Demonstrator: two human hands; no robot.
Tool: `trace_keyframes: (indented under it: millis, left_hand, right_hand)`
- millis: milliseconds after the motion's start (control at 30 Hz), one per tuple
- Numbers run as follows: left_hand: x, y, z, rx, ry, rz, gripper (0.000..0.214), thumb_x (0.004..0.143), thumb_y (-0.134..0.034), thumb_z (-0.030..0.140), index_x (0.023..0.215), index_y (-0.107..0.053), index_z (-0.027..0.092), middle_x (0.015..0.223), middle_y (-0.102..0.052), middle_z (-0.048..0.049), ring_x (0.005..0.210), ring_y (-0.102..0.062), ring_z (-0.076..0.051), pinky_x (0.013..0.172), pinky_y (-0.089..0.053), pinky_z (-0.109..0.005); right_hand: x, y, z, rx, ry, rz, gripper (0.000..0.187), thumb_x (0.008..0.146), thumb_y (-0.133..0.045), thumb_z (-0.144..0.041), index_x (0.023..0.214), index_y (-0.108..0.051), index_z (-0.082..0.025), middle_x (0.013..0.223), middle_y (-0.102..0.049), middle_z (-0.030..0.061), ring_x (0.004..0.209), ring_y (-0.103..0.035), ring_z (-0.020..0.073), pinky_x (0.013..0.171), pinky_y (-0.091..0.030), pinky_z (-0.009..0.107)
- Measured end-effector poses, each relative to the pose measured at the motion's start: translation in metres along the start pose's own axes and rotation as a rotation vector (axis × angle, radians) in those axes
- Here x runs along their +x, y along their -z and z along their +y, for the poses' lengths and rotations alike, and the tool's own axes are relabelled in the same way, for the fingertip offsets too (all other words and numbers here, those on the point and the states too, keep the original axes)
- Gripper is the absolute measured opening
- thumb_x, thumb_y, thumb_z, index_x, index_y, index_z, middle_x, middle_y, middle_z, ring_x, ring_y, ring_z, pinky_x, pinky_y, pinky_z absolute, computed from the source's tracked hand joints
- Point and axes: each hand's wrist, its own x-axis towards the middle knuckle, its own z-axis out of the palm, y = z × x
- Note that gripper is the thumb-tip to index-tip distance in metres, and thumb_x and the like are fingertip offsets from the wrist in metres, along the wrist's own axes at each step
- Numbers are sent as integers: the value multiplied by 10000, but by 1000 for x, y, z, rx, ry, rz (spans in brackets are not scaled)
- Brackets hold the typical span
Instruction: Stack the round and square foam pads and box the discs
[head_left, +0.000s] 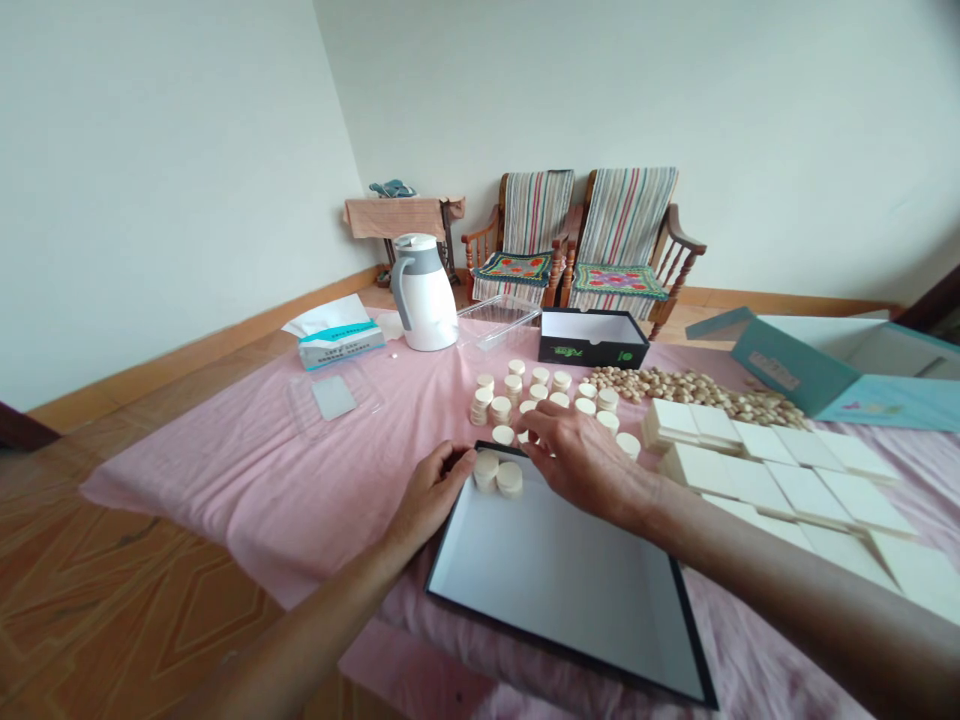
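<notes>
A shallow black box with a white inside (570, 580) lies on the pink cloth in front of me. Two short stacks of cream round discs (498, 473) stand in its far left corner. My left hand (431, 495) rests on the box's far left edge, fingers curved against the nearer stack. My right hand (581, 455) reaches over the far edge, its fingers bent down among more cream disc stacks (547, 392) just beyond the box; what its fingertips hold is hidden.
White flat boxes (780, 470) lie in rows at the right, a heap of small beige pieces (690, 390) behind them. Farther back are a black open box (592, 338), a white jug (424, 292), a tissue pack (335, 333), a teal box (817, 365) and two chairs (585, 245).
</notes>
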Motion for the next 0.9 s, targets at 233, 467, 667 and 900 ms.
trace_keyframes:
  millis: [233, 467, 667, 900]
  left_hand:
    - [4, 1, 6, -52, -26, -39, 334, 698, -687, 316, 979, -597, 160, 973, -671, -66, 918, -632, -216, 775, -499, -306]
    - [8, 2, 11, 98, -106, -104, 431, 640, -671, 146, 1056, -562, 174, 1003, -656, -52, 929, -625, -197, 746, -505, -288]
    - [9, 4, 17, 224, -135, -145, 484, 620, -630, 84, 1089, -567, 182, 989, -672, -42, 878, -641, -194, 716, -501, -279]
    - [12, 4, 24, 327, -209, -151, 494, 626, -651, 100, 1105, -585, 199, 1026, -681, -47, 881, -649, -197, 739, -503, -282]
  right_hand:
    - [6, -17, -10, -95, 284, 29, 246, 816, -566, -176, 1042, -659, -158, 1265, -512, 136, 1178, -401, 284, 961, -325, 452]
    - [20, -32, -10, -69, 324, 50, 344, 800, -601, -256, 1113, -643, -120, 1397, -456, 151, 1328, -276, 311, 1075, -235, 489]
    - [19, -29, -6, -46, 323, 24, 373, 753, -634, -220, 1115, -633, -129, 1390, -458, 148, 1322, -291, 313, 1058, -284, 491]
    - [22, -32, -5, -38, 323, -25, 468, 737, -666, -210, 1193, -595, -133, 1392, -458, 159, 1327, -290, 309, 1057, -278, 503]
